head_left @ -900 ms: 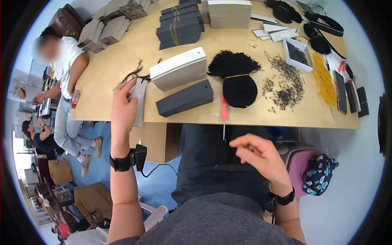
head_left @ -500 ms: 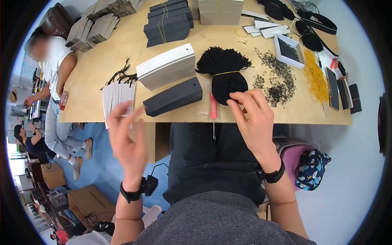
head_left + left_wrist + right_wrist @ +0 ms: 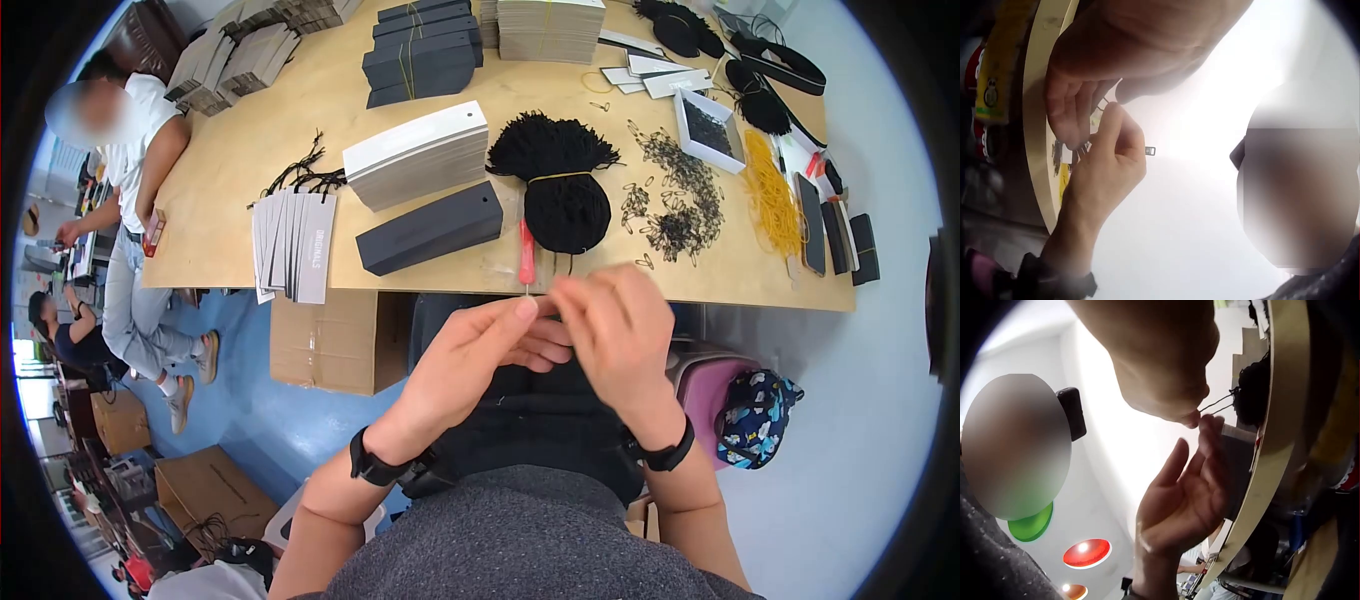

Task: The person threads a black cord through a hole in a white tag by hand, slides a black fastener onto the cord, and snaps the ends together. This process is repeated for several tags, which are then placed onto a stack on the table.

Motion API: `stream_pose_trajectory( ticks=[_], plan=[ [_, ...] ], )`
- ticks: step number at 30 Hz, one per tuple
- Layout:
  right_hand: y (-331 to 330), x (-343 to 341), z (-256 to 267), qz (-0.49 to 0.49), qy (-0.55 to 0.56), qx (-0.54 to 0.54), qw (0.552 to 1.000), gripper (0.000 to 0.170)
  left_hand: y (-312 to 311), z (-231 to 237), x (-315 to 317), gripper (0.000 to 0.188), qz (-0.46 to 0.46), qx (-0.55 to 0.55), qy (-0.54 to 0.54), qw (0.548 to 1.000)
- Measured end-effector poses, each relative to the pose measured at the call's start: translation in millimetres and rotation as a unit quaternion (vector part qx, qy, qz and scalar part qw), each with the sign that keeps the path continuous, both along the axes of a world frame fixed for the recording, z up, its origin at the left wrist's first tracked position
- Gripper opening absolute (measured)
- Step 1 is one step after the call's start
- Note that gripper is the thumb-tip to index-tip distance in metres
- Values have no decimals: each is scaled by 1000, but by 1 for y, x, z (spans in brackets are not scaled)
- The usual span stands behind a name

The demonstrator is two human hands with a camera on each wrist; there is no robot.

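Right hand (image 3: 620, 330) pinched a thin black cord (image 3: 1216, 402), which ran toward the yellow-banded bundle of black cords (image 3: 567, 215) on the pale wooden table (image 3: 215, 250), left hand (image 3: 470, 345) just beside, fingers extended, thumb apart

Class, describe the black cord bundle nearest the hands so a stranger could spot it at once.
On the wooden table, find the dark block near the front edge. The black cord bundle lies between it and the scattered pins; its fringe and yellow band set it apart.
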State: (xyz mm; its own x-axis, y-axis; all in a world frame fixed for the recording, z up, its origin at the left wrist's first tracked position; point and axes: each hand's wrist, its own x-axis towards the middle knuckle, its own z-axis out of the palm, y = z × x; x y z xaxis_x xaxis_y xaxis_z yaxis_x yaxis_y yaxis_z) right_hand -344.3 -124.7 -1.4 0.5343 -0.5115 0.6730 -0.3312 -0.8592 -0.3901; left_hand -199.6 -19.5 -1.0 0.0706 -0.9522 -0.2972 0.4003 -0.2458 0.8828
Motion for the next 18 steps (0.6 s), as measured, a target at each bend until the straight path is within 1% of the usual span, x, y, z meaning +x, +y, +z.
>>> stream_pose_trajectory(
  ticks=[2, 3, 4, 6, 7, 10, 11, 12, 13, 14, 15, 16, 17, 18],
  plan=[
    [13, -4, 3, 91, 14, -33, 995, 22, -7, -5, -1, 48, 14, 4, 97, 995],
    [17, -6, -3, 107, 17, -75, 991, 19, -9, -7, 0, 49, 4, 27, 91, 996],
    [23, -10, -3, 106, 17, -75, 991, 19, -11, -7, 1, 49, 4, 27, 91, 995],
    [33, -17, 2, 160, 54, -52, 984, 20, -14, -6, 4, 43, -7, 54, 126, 990],
    [37, -17, 2, 188, 64, -59, 978, 20, -14, -6, 5, 43, -8, 55, 127, 990],
    [52, -19, -9, 273, 88, -32, 957, 20, -15, -8, 10, 40, 19, 57, 159, 985],
    [55, -19, -14, 273, 89, -32, 958, 20, -16, -8, 9, 35, 33, 51, 156, 986],
    [58, -18, -17, 293, 87, -12, 952, 22, -15, -8, 10, 35, 33, 52, 156, 986],
    [59, -17, -19, 312, 84, 9, 946, 24, -13, -9, 12, 33, 26, 47, 132, 990],
    [56, -17, -18, 312, 83, 9, 946, 24, -11, -10, 13, 30, 20, 44, 109, 993],
    [50, -16, -14, 264, 38, 23, 964, 26, -9, -8, 12, 30, 19, 45, 108, 993],
    [43, -17, -10, 214, -8, 37, 976, 28, -6, -6, 11, 28, 24, 48, 78, 995],
    [34, -23, -6, 173, 6, 62, 983, 29, -3, -4, 9, 27, 29, 51, 48, 997],
    [29, -21, -2, 131, -28, 113, 984, 27, -1, -4, 9, 27, 28, 52, 48, 997]
  ],
)
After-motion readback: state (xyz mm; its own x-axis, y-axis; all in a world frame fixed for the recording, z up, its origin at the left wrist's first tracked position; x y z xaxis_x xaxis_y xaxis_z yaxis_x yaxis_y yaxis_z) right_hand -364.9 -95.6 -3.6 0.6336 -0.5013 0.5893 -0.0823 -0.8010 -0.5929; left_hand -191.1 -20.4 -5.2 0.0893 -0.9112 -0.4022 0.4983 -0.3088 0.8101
